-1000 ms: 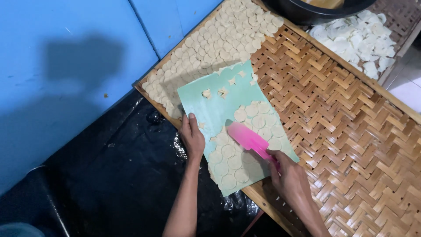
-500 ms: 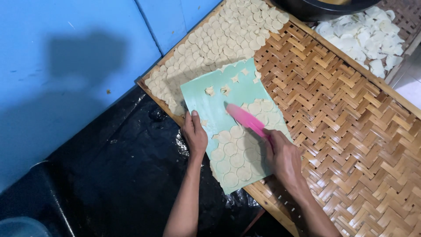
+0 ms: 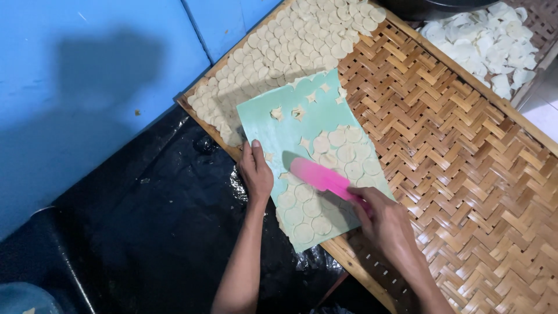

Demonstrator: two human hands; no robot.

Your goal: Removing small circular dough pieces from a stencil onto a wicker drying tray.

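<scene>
A pale green board lies tilted on the near-left edge of a woven bamboo tray. Several round cream dough discs and small dough scraps sit on it. My left hand holds the board's left edge, thumb on top. My right hand grips a pink flat scraper, its blade lying across the discs near the board's middle.
Many dough discs lie in overlapping rows on the tray's far-left part. A heap of white pieces rests on a second tray at the top right. Black plastic sheeting covers the floor to the left, below a blue wall.
The pink scraper has slid left and up across the board, from its lower right toward the middle. My left hand has stayed on the board's edge.
</scene>
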